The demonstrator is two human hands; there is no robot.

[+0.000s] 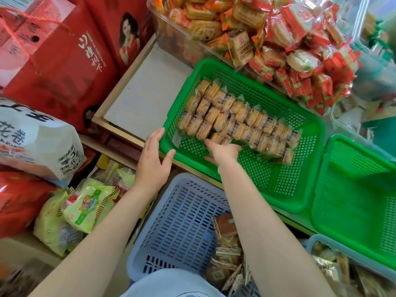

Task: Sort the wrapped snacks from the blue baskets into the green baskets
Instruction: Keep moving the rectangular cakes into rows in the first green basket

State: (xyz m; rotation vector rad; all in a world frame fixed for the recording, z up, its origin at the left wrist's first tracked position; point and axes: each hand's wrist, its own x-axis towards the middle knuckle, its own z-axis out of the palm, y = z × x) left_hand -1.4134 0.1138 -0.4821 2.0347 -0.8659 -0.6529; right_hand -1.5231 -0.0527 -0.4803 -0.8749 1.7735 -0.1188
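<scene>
Wrapped snacks: small clear-wrapped golden biscuit packets (235,123), packed in slanting rows inside the perforated green plastic basket (308,125); the block's long axis runs from far-left to near-right of the hands.
Right hand: right hand (225,151) reaches over the near rim into this basket, fingertips touching the nearest packets at the near-left end of the rows; the fingers curl toward them, but whether they pinch a packet cannot be told.
Left hand: left hand (155,155) spread wide, thumb and fingers bracing the basket's near-left corner from outside; it holds no snack.
Key relation: the rows lie directly ahead of the right hand and stretch away to its right; the bare floor of the basket is just nearer than the rows. The right hand is the closer one to the packets.
Source: slotted pale blue plastic basket (177,221), below both forearms, with brown wrapped cakes (227,239) heaped at its right side.
Beyond, right: second green plastic basket (353,189), touching the first, showing no snacks.
Judgement: next placement likely continues the rows toward the near side.
</scene>
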